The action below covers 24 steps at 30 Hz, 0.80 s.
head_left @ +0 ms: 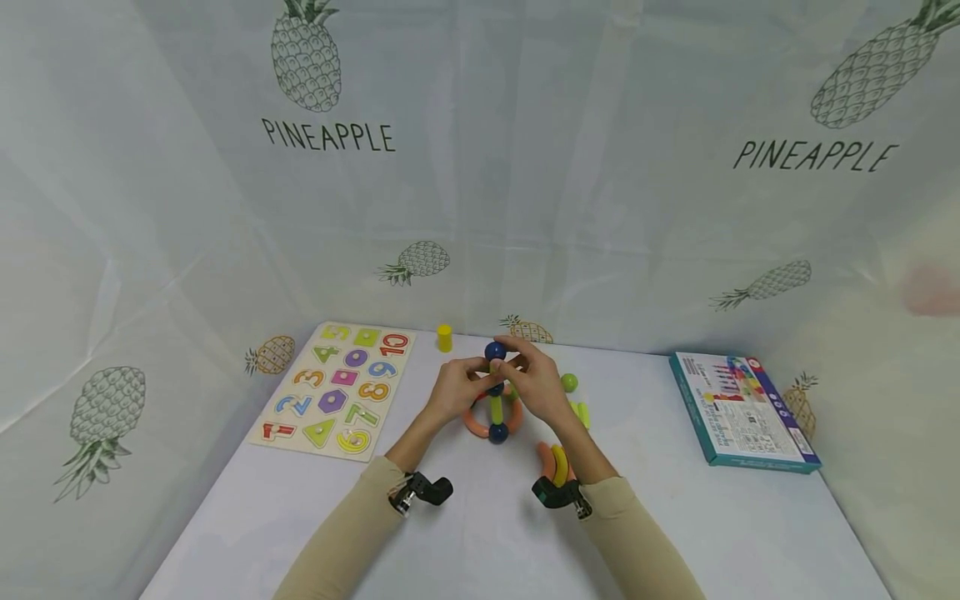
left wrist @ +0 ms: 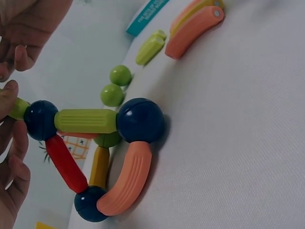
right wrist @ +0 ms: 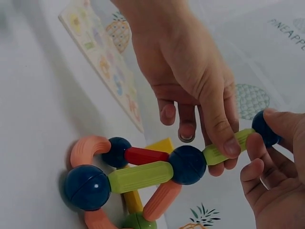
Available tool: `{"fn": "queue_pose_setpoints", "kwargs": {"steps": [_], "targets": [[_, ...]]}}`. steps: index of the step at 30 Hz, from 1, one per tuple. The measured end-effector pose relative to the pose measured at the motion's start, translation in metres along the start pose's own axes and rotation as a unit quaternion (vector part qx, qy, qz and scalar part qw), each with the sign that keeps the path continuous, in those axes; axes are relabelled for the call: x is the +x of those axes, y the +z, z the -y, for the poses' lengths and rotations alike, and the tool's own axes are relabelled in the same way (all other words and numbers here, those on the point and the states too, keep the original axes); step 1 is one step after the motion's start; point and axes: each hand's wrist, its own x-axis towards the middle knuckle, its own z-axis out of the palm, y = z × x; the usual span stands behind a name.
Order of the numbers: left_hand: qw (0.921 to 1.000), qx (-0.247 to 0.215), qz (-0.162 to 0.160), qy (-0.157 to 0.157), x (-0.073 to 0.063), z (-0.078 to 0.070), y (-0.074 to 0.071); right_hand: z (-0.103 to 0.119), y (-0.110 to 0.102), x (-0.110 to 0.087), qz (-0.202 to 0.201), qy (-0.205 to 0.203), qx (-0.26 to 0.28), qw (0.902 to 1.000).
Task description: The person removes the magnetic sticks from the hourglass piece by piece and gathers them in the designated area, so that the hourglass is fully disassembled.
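Observation:
A magnetic stick-and-ball structure rises from the table, its base a ring of curved orange sticks (left wrist: 128, 181). From the blue ball (right wrist: 87, 187) at its near side, a light green stick (right wrist: 141, 176) leads up to a second blue ball (right wrist: 188, 164). A red stick (left wrist: 66, 163) and an orange stick (right wrist: 162, 200) also meet that ball. Above it, my left hand (head_left: 455, 390) pinches another light green stick (right wrist: 213, 156) between thumb and fingers. My right hand (head_left: 536, 383) holds the top blue ball (right wrist: 265, 129), which sits at that stick's upper end.
Right of the structure lie green balls (left wrist: 120, 75), short green sticks (left wrist: 150, 50) and curved orange and yellow sticks (head_left: 560, 465). A number puzzle board (head_left: 345, 377) lies left, a yellow cylinder (head_left: 445, 337) stands behind, and a toy box (head_left: 742, 408) lies far right.

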Motion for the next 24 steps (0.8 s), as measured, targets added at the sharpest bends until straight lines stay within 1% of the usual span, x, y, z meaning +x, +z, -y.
{"fn": "queue_pose_setpoints", "kwargs": {"steps": [8, 11, 13, 15, 17, 19, 21, 24], "targets": [[1.0, 0.003, -0.003, -0.003, 0.0, 0.0, 0.0, 0.002, 0.001, 0.003, 0.004, 0.01, -0.001, 0.9999], [1.0, 0.004, -0.002, 0.002, 0.001, 0.0, 0.0, 0.008, -0.003, 0.005, 0.001, 0.005, 0.045, 0.999], [1.0, 0.003, 0.0, 0.006, 0.002, 0.0, 0.001, 0.017, -0.008, 0.008, -0.005, -0.011, 0.083, 0.9965], [1.0, -0.001, 0.002, 0.003, 0.002, -0.001, 0.001, 0.028, -0.014, 0.011, -0.01, -0.028, 0.11, 0.9935], [1.0, -0.006, 0.003, -0.004, 0.002, -0.001, 0.001, 0.037, -0.022, 0.012, -0.012, -0.042, 0.107, 0.9933], [0.9998, -0.009, 0.005, -0.014, 0.001, -0.002, 0.001, 0.04, -0.03, 0.012, -0.016, -0.042, 0.088, 0.9951], [0.9998, -0.008, 0.005, -0.02, 0.0, -0.002, 0.001, 0.036, -0.038, 0.01, -0.019, -0.031, 0.07, 0.9969], [0.9998, -0.003, 0.002, -0.022, -0.001, -0.004, 0.001, 0.02, -0.053, 0.005, -0.026, 0.0, 0.047, 0.9986]]}}
